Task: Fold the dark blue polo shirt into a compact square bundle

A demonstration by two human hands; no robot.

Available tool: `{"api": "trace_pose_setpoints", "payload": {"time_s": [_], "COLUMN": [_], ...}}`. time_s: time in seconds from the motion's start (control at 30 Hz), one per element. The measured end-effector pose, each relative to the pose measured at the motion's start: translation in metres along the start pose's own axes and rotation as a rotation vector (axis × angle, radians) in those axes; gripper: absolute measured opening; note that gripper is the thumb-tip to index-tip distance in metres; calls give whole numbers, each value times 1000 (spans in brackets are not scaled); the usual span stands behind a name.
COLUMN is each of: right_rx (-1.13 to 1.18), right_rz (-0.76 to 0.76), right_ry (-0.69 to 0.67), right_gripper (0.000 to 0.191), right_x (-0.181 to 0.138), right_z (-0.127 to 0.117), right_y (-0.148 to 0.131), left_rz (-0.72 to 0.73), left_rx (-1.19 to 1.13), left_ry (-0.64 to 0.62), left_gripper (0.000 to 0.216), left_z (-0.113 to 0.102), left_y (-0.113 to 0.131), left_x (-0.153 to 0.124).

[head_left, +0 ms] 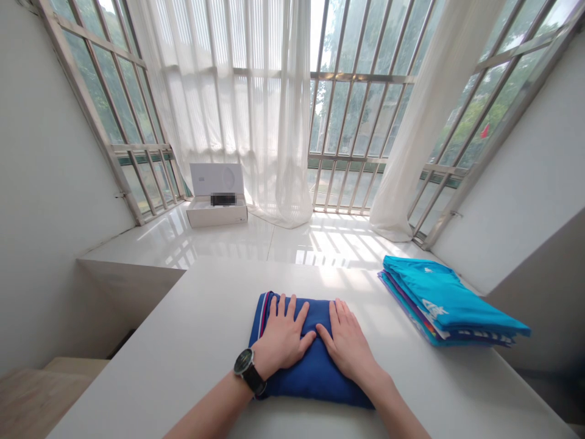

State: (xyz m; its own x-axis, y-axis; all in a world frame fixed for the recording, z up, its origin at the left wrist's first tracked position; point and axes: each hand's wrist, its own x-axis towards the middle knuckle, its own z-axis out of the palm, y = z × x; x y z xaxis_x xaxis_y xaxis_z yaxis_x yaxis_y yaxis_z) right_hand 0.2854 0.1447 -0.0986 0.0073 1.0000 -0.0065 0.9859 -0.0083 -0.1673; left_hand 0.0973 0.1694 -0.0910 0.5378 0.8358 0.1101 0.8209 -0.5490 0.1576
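Observation:
A folded dark blue garment (315, 384) with red and white stripes along its left edge lies on the white table (183, 341). Flat on its left part rests my left hand (284, 335), fingers spread and pointing away from me. My right hand (348, 341) presses on the right part, its palm down and fingers stretched out close together. The two thumbs nearly meet over the middle of the cloth. A black watch (247, 367) is on my left wrist. The hands hide much of the garment's upper face.
To the right, a stack of folded clothes (439, 299) with a bright blue shirt on top sits near the table's edge. An open white box (217, 214) stands on the windowsill (269, 241). Sheer white curtains (274, 122) hang before barred windows.

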Motion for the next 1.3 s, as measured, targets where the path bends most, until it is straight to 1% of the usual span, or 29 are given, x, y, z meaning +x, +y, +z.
{"api": "trace_pose_setpoints", "payload": {"time_s": [0.47, 0.87, 1.0, 1.07, 1.13, 1.2, 1.3], "right_rx": [-15, -3, 9, 3, -10, -35, -87], "right_rz": [-6, 0, -7, -8, -8, -16, -30], "right_ry": [20, 20, 33, 39, 43, 44, 28], "right_gripper": [77, 77, 77, 77, 76, 74, 67], "right_x": [0, 1, 1, 0, 0, -1, -2], "right_z": [2, 4, 4, 4, 4, 4, 2], "right_y": [0, 1, 1, 0, 0, 0, -1], "left_rz": [0, 25, 27, 21, 45, 106, 213], "left_rx": [-25, 10, 32, 56, 83, 78, 3], "left_ry": [-5, 19, -4, -9, 5, 23, 21], "left_gripper": [74, 73, 72, 69, 63, 59, 67], "left_z": [1, 8, 6, -1, -12, -20, -21], "left_y": [-1, -5, -7, -1, 11, 28, 52], "left_x": [1, 2, 4, 4, -1, -11, -30]}}
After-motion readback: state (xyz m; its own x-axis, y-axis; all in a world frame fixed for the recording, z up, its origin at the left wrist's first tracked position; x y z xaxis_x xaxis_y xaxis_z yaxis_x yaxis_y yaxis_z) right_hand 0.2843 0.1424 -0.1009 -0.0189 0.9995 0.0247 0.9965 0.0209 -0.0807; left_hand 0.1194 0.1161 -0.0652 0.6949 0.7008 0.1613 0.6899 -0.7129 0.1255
